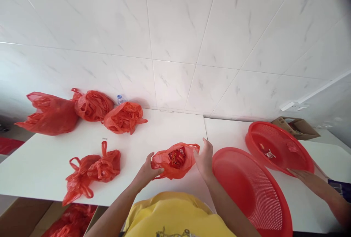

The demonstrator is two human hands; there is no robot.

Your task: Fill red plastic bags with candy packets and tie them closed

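A small red plastic bag (175, 162) with red packets inside sits on the white table (159, 134) right in front of me. My left hand (147, 173) grips its left edge with the thumb over the plastic. My right hand (204, 158) holds its right edge and handle, fingers curled round the plastic. The bag's mouth is held open between both hands.
Two tied red bags (91, 173) lie at the near left, three fuller red bags (90, 111) and a water bottle (120, 99) stand by the wall. Two red mesh baskets (252, 189) (279, 147) sit at right; another person's hand (309, 178) touches the far one. Cardboard box (297, 127) behind.
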